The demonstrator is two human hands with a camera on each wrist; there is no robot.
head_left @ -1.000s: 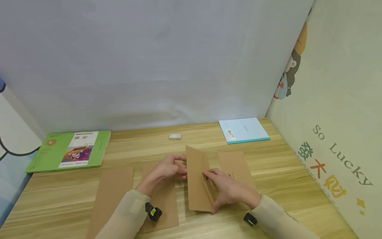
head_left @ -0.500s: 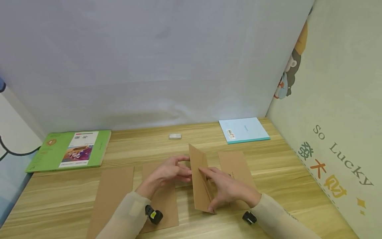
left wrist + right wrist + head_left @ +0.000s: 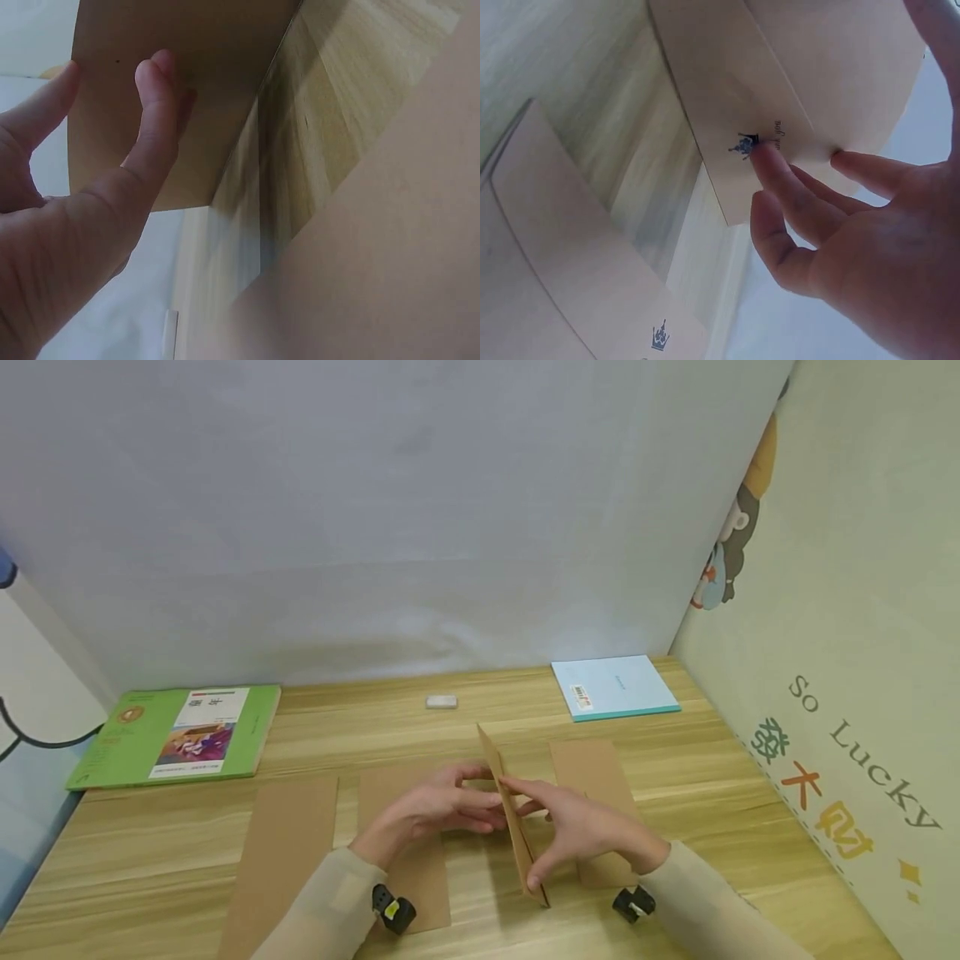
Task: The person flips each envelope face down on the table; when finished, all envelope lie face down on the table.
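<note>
A brown kraft envelope (image 3: 517,843) stands steeply on its long edge, between the two hands and nearly edge-on in the head view. My right hand (image 3: 588,831) holds it from the right, thumb near its close end and fingers on the flap side, where a small dark crown is printed in the right wrist view. From the left, my left hand (image 3: 442,802) reaches to the plain face. In the left wrist view, one fingertip (image 3: 69,73) meets the envelope's upper edge and the other fingers lie loosely bent near the plain side.
Two flat brown pieces, one at far left (image 3: 281,860) and another under the left forearm (image 3: 412,893), lie on the wooden table (image 3: 345,718). A similar envelope (image 3: 596,772) lies at right. Behind are a green book (image 3: 135,743), a small white block (image 3: 441,702) and a light-blue notebook (image 3: 615,685).
The envelope has swung from showing its broad left face to nearly edge-on, shifting slightly right. My left hand has followed it rightward; my right hand stays close to where it was.
</note>
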